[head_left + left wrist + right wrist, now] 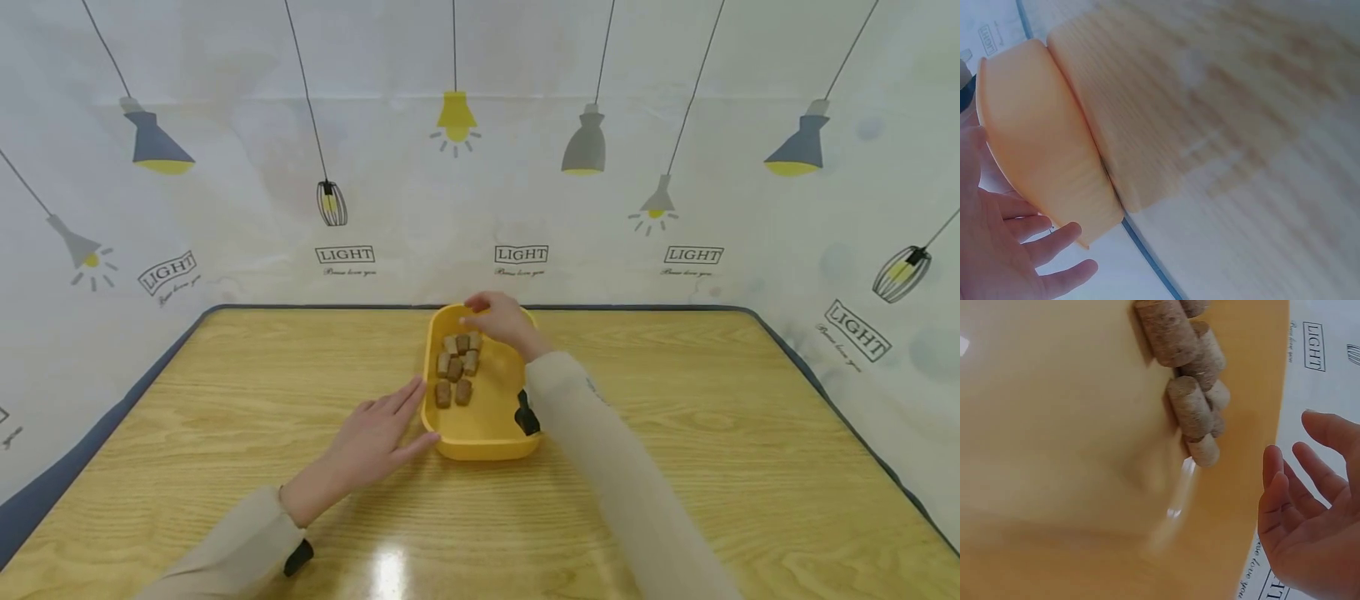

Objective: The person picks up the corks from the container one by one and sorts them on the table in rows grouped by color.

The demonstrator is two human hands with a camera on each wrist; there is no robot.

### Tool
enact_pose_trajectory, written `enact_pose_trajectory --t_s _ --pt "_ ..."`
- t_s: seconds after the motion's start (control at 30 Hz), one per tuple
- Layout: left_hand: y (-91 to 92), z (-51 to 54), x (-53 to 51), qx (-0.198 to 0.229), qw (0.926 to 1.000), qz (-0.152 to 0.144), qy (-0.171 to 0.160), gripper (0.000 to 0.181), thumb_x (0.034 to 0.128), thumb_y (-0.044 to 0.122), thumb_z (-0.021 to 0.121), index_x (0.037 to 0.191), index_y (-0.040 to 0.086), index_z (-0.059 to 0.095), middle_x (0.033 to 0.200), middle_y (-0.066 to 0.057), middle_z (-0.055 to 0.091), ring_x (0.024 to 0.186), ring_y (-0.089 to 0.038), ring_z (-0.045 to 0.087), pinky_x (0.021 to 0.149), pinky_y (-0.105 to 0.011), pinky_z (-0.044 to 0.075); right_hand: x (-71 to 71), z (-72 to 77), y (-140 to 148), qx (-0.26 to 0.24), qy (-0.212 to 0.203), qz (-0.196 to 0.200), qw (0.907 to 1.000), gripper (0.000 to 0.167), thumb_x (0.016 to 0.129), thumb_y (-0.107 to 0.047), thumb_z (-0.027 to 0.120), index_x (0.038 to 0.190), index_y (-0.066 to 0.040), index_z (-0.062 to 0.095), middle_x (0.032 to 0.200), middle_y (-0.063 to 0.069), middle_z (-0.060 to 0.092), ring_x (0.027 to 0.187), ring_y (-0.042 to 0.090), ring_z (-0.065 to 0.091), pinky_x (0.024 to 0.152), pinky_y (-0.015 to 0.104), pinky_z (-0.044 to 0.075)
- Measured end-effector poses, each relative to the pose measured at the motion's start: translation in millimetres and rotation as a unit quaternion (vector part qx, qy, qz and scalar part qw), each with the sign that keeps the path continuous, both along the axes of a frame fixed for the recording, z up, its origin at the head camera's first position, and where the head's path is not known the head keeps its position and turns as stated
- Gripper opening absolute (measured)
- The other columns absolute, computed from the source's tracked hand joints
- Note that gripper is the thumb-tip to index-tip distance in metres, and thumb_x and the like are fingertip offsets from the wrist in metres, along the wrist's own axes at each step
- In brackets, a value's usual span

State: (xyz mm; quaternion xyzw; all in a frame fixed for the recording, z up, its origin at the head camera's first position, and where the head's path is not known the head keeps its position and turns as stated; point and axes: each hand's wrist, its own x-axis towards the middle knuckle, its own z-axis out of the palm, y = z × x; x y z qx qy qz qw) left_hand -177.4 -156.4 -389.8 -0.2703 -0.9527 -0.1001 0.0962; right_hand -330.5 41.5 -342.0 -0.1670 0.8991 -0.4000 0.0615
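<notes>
A yellow plastic tub (489, 450) stands on the table, with several brown corks (455, 369) grouped along its left side. Against the tub's left wall and near corner rests my left hand (375, 442), thumb and fingers extended and spread. The left wrist view shows that hand (1004, 237) beside the tub's outer wall (1041, 125). Over the tub's far end is my right hand (501, 319), just beyond the corks. In the right wrist view its fingers (1275, 512) are loosely bent with nothing between them, apart from the corks (1190, 407).
A wooden table (300, 358) extends around the tub. Behind it hangs a white backdrop (397, 125) printed with lamps and lettering. A black strap piece (527, 414) at the right sleeve overlaps the tub's right side, and the right forearm (607, 467) crosses its right edge.
</notes>
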Motion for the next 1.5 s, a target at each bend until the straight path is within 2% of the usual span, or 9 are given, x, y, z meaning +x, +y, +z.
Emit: enact_pose_trajectory --t_s 0.13,0.37,0.5,0.6,0.63,0.73,0.87,1.07,1.5 --pt "0.8 0.1 0.0 -0.002 1.0 0.002 -0.004 0.073 0.0881 0.054 0.037 0.137 0.001 0.029 0.139 -0.012 0.029 0.113 -0.032 0.043 0.087 -0.051 0.034 -0.9 -8.4 -0.4 0.018 0.005 -0.006 0.9998 0.036 0.084 -0.018 0.061 0.116 -0.002 0.055 0.114 0.014 0.053 0.103 0.025 0.048 0.084 0.034 0.04" --pt "1.0 1.4 0.6 0.003 1.0 0.004 -0.005 0.072 0.0882 0.054 0.038 0.136 0.0 0.03 0.139 -0.013 0.03 0.113 -0.032 0.043 0.087 -0.051 0.034 -8.8 -26.2 0.6 0.029 -0.02 -0.026 0.999 0.034 0.083 -0.014 0.06 0.115 -0.003 0.057 0.114 0.013 0.054 0.105 0.025 0.048 0.087 0.036 0.038" --pt "0.7 1.3 0.8 0.003 1.0 0.004 -0.004 0.073 0.0881 0.054 0.038 0.136 0.0 0.03 0.138 -0.014 0.03 0.114 -0.032 0.042 0.087 -0.051 0.034 -64.9 -92.5 9.6 0.029 0.048 -0.005 0.9984 0.029 0.076 -0.019 0.063 0.103 -0.01 0.063 0.098 0.006 0.059 0.09 0.019 0.053 0.075 0.03 0.042" --pt "0.2 0.2 0.5 0.001 1.0 0.004 -0.002 0.073 0.0878 0.054 0.039 0.136 0.0 0.03 0.138 -0.013 0.03 0.114 -0.032 0.042 0.087 -0.051 0.034 -85.6 -113.7 10.8 0.044 0.032 -0.005 0.9985 0.028 0.074 -0.016 0.062 0.102 -0.012 0.063 0.098 0.004 0.059 0.089 0.017 0.052 0.074 0.03 0.042" --pt "0.0 -0.2 0.6 0.001 1.0 0.004 -0.002 0.073 0.0878 0.054 0.039 0.136 0.0 0.03 0.138 -0.013 0.03 0.114 -0.032 0.042 0.088 -0.051 0.034 -78.2 -106.0 9.5 0.049 0.013 -0.011 0.9986 0.03 0.076 -0.014 0.061 0.105 -0.011 0.062 0.102 0.005 0.058 0.093 0.019 0.052 0.078 0.032 0.042" --pt "-0.3 -1.1 0.5 0.002 1.0 0.004 -0.001 0.073 0.0878 0.054 0.039 0.136 0.0 0.03 0.138 -0.013 0.03 0.114 -0.032 0.042 0.088 -0.051 0.034 -35.6 -63.6 2.4 0.072 -0.032 -0.028 0.9965 0.034 0.08 -0.004 0.053 0.114 -0.003 0.057 0.114 0.013 0.053 0.104 0.025 0.048 0.087 0.036 0.038" --pt "-0.2 -1.3 0.0 0.001 1.0 0.003 0.0 0.073 0.0879 0.053 0.039 0.136 0.0 0.03 0.138 -0.014 0.03 0.114 -0.032 0.042 0.088 -0.051 0.034 -9.1 -41.0 0.1 0.079 -0.028 -0.032 0.996 0.035 0.083 -0.003 0.05 0.117 0.001 0.054 0.118 0.018 0.05 0.108 0.029 0.045 0.091 0.036 0.035" --pt "0.5 0.7 0.5 0.003 1.0 0.002 -0.001 0.072 0.0878 0.053 0.04 0.136 0.0 0.031 0.138 -0.014 0.03 0.114 -0.032 0.042 0.087 -0.051 0.034 -8.0 -41.1 -0.4 0.093 -0.031 -0.038 0.9945 0.037 0.083 -0.003 0.05 0.119 -0.003 0.054 0.119 0.014 0.051 0.107 0.025 0.045 0.09 0.035 0.035" --pt "0.6 -1.0 0.5 0.004 1.0 0.004 -0.004 0.073 0.0879 0.053 0.039 0.137 0.001 0.029 0.139 -0.013 0.029 0.114 -0.033 0.042 0.087 -0.052 0.034 -13.7 -46.6 0.2 0.137 0.001 -0.038 0.9898 0.036 0.079 -0.008 0.058 0.115 -0.007 0.057 0.114 0.007 0.055 0.103 0.021 0.048 0.089 0.034 0.036"
